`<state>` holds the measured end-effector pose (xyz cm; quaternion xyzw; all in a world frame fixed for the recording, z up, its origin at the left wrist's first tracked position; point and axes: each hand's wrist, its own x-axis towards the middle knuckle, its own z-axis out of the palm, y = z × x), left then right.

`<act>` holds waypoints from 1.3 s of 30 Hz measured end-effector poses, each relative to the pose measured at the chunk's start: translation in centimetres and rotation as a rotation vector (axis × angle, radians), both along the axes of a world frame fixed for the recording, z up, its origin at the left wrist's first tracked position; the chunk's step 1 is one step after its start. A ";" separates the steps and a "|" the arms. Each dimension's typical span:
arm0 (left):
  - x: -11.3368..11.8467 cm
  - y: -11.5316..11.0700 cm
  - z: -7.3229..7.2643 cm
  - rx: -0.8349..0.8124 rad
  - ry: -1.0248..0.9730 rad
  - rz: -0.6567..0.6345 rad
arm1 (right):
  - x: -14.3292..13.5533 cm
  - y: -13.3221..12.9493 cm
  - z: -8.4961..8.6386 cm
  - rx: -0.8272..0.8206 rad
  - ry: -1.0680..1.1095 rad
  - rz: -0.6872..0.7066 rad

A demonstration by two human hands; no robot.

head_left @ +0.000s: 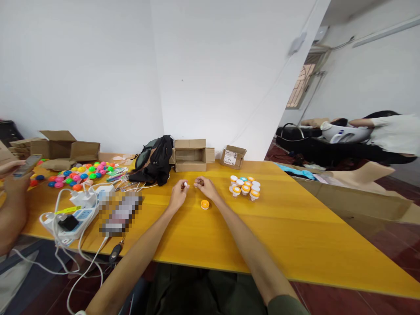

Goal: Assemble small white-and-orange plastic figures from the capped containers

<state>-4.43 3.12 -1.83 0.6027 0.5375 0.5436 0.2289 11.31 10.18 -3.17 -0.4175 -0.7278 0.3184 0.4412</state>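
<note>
My left hand (177, 194) is closed with a small whitish piece (185, 183) pinched between thumb and fingers, too small to name. Just across a narrow gap, my right hand (205, 187) hovers over the table with thumb and fingertips drawn together; whatever they hold, if anything, is too small to make out. Below the right hand lies a round orange cap (205, 204) with a white edge. To its right stands a cluster of several small clear containers (244, 189) with orange, white and teal lids.
Open cardboard boxes (190, 166) and a black backpack (154, 162) line the wall side. At left are colourful balls (77, 177), a power strip (77, 224) with cables, and a blurred-out phone (122, 214). Another person's hand (15, 177) holds a phone at the far left.
</note>
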 end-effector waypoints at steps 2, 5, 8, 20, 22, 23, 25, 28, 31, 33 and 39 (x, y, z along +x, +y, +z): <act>0.0 0.0 0.0 -0.010 -0.025 0.014 | -0.3 -0.4 -0.1 -0.019 0.030 0.007; 0.1 0.1 0.1 -0.026 -0.043 0.021 | 0.3 -1.5 -0.9 -0.048 0.097 -0.063; 0.3 0.1 0.2 -0.045 -0.037 0.013 | 1.1 -2.9 -2.4 -0.076 0.157 -0.201; -0.1 0.1 0.3 0.003 -0.048 0.065 | -5.9 -2.2 -2.2 -0.115 0.136 -0.421; -0.1 0.2 0.3 0.009 -0.044 0.072 | -6.3 -1.9 -2.4 -0.108 0.140 -0.391; -0.1 0.2 0.3 0.007 -0.040 0.072 | -6.3 -1.8 -2.5 -0.106 0.136 -0.382; 0.0 0.2 0.3 0.003 -0.037 0.074 | -6.1 -1.8 -2.7 -0.101 0.127 -0.376; 0.1 0.1 0.4 -0.004 -0.053 0.072 | -5.7 -1.8 -2.8 -0.101 0.107 -0.353; 0.2 -0.1 0.4 -0.008 -0.052 0.049 | -5.6 -1.8 -2.9 -0.089 0.105 -0.307; 0.2 -0.2 0.5 0.000 -0.052 0.038 | -5.6 -2.0 -2.8 -0.074 0.136 -0.284; 0.6 -0.6 0.7 0.036 -0.047 0.005 | -3.9 -3.3 -2.3 -0.107 0.131 -0.285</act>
